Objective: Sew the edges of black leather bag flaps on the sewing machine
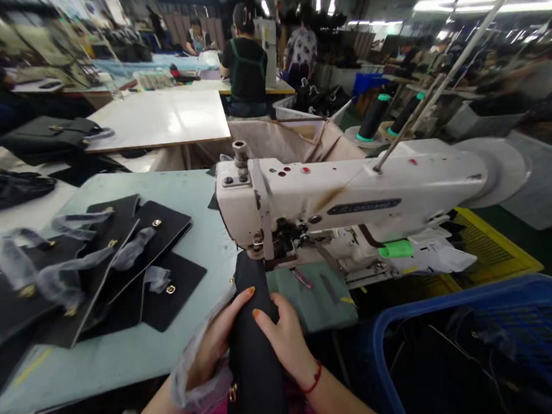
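Observation:
A long black bag panel [253, 338] runs from my lap up under the needle of a white sewing machine [353, 200]. My left hand [215, 338] grips the panel's left edge, with a clear plastic wrap [193, 369] draped over the wrist. My right hand [282, 338] holds the panel's right side with its fingers curled onto the top, a red cord at the wrist. Both hands sit close together just in front of the presser foot [260, 250].
A stack of black panels with gold clasps and plastic-wrapped handles [92, 268] lies on the pale green table [125, 355] at left. A blue crate [486, 349] stands at lower right, a yellow crate [497, 252] behind it. Other people work at tables farther back [244, 61].

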A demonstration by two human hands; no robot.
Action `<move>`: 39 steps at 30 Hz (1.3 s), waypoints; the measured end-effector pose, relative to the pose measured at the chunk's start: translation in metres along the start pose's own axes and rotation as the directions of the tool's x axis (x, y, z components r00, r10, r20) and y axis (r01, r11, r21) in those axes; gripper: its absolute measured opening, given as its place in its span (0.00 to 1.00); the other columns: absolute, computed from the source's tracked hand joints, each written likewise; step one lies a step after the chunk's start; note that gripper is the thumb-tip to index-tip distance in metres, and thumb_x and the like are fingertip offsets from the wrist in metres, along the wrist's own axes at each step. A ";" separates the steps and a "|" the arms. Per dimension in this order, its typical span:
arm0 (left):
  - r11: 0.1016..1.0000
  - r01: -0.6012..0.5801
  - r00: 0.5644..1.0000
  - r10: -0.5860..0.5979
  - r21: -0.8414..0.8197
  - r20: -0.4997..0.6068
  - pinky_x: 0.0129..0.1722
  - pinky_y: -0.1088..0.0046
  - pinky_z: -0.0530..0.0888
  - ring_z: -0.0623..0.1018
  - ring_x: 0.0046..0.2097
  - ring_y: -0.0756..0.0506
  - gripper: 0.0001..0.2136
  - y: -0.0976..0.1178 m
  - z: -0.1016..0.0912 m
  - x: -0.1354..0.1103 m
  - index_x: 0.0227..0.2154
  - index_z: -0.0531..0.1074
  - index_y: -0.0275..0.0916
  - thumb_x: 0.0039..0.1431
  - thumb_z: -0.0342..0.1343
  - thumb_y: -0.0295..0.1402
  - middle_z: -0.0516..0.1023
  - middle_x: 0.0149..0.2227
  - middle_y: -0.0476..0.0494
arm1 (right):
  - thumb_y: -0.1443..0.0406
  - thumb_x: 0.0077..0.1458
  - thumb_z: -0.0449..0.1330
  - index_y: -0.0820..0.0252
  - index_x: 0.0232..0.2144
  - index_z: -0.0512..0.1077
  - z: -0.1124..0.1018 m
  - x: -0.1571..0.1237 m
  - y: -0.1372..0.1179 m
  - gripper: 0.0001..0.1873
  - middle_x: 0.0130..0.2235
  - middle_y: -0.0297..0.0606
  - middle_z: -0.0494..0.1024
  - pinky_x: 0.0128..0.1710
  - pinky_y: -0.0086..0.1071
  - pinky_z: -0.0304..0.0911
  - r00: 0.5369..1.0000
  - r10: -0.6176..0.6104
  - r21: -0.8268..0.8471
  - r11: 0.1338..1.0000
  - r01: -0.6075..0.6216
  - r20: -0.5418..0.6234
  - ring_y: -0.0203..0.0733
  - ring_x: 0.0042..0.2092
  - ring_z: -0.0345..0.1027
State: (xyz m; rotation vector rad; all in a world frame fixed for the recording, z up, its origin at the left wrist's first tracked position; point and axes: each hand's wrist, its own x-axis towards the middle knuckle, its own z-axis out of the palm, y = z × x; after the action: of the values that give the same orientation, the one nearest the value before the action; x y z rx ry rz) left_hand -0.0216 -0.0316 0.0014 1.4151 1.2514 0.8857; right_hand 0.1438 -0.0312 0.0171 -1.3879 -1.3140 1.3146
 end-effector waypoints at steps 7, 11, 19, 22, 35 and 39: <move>0.917 -0.213 0.977 0.198 0.337 0.076 0.66 0.52 0.58 0.60 0.67 0.37 0.26 -0.025 -0.020 -0.014 0.66 0.54 0.47 0.65 0.45 0.33 0.59 0.67 0.47 | 0.58 0.59 0.57 0.62 0.42 0.73 -0.013 -0.009 0.000 0.14 0.40 0.41 0.78 0.37 0.30 0.65 0.997 0.012 0.069 0.997 -0.017 0.073 0.42 0.39 0.72; 0.880 -0.245 0.969 0.203 0.408 0.144 0.67 0.52 0.56 0.57 0.67 0.36 0.27 -0.031 -0.024 -0.013 0.67 0.51 0.46 0.65 0.43 0.32 0.55 0.68 0.45 | 0.56 0.63 0.54 0.61 0.33 0.72 -0.014 -0.006 -0.004 0.15 0.31 0.37 0.75 0.29 0.27 0.57 0.997 -0.042 -0.049 0.998 0.045 0.060 0.38 0.32 0.67; 0.923 -0.152 0.988 0.137 0.354 0.068 0.64 0.53 0.63 0.61 0.66 0.37 0.24 -0.028 -0.013 -0.009 0.67 0.52 0.48 0.69 0.38 0.39 0.61 0.66 0.45 | 0.55 0.62 0.53 0.60 0.21 0.60 -0.014 -0.003 0.000 0.21 0.22 0.30 0.59 0.24 0.27 0.44 0.997 -0.073 -0.100 0.992 0.076 0.037 0.32 0.25 0.50; 0.933 -0.137 0.990 0.140 0.332 0.014 0.61 0.55 0.70 0.66 0.63 0.39 0.25 -0.016 -0.006 -0.007 0.67 0.50 0.50 0.69 0.38 0.40 0.65 0.63 0.45 | 0.54 0.61 0.54 0.60 0.22 0.60 -0.013 -0.003 0.001 0.21 0.22 0.29 0.58 0.23 0.26 0.45 0.998 -0.038 -0.030 0.999 0.039 0.040 0.31 0.25 0.50; 0.879 -0.169 0.985 0.167 0.446 0.045 0.61 0.49 0.68 0.64 0.64 0.35 0.29 -0.006 0.003 -0.014 0.68 0.47 0.52 0.65 0.45 0.39 0.67 0.62 0.46 | 0.53 0.59 0.55 0.61 0.20 0.60 -0.019 0.000 -0.007 0.21 0.22 0.29 0.56 0.22 0.26 0.45 0.998 0.038 -0.017 0.999 -0.037 0.051 0.31 0.25 0.49; 0.850 -0.237 0.971 0.222 0.471 0.090 0.65 0.50 0.61 0.62 0.65 0.33 0.27 -0.012 -0.009 -0.018 0.66 0.53 0.48 0.64 0.46 0.37 0.63 0.64 0.43 | 0.53 0.58 0.56 0.61 0.20 0.61 -0.019 0.005 -0.007 0.21 0.22 0.29 0.57 0.23 0.26 0.46 0.998 0.040 -0.027 0.999 -0.038 0.056 0.31 0.25 0.49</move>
State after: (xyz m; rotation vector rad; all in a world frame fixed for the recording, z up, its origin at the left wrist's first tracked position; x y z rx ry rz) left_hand -0.0370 -0.0481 -0.0067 2.0011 1.3531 0.7300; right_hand 0.1606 -0.0236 0.0257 -1.4099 -1.3523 1.3762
